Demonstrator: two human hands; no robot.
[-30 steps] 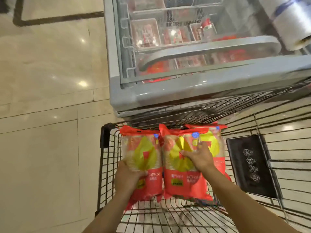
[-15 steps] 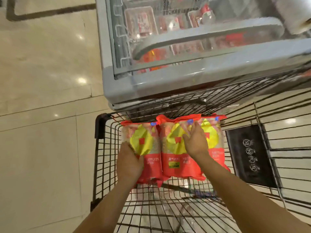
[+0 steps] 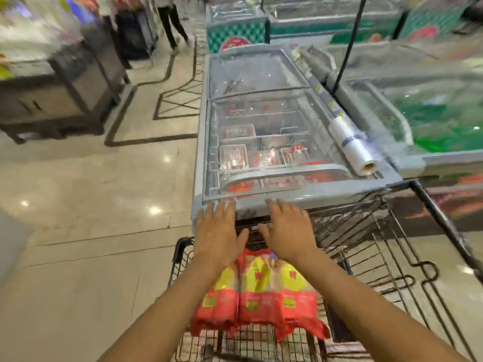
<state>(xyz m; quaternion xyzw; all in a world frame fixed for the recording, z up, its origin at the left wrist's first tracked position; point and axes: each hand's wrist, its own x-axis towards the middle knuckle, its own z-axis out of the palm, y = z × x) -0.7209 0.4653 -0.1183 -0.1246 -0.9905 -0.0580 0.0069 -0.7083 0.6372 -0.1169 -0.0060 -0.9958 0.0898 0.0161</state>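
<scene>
Three red and yellow food packs (image 3: 261,293) lie side by side in the black wire shopping cart (image 3: 371,259) below me. My left hand (image 3: 218,231) and my right hand (image 3: 287,228) are both stretched forward above the packs, fingers straight and spread, holding nothing. Their fingertips reach the near grey rim of the chest freezer (image 3: 300,197). The freezer has a glass sliding lid (image 3: 261,131) with trays of red meat packs under it.
A roll of plastic bags (image 3: 352,145) lies on the freezer's right edge beside a black pole (image 3: 347,48). More freezers stand to the right and behind. A dark display stand (image 3: 65,87) is at the left across the tiled floor; a person's legs (image 3: 172,24) show far back.
Both hands have let go of the packs, which now lie in the cart, and have moved up and forward to the freezer's rim. The view has tilted upward, showing the aisle.
</scene>
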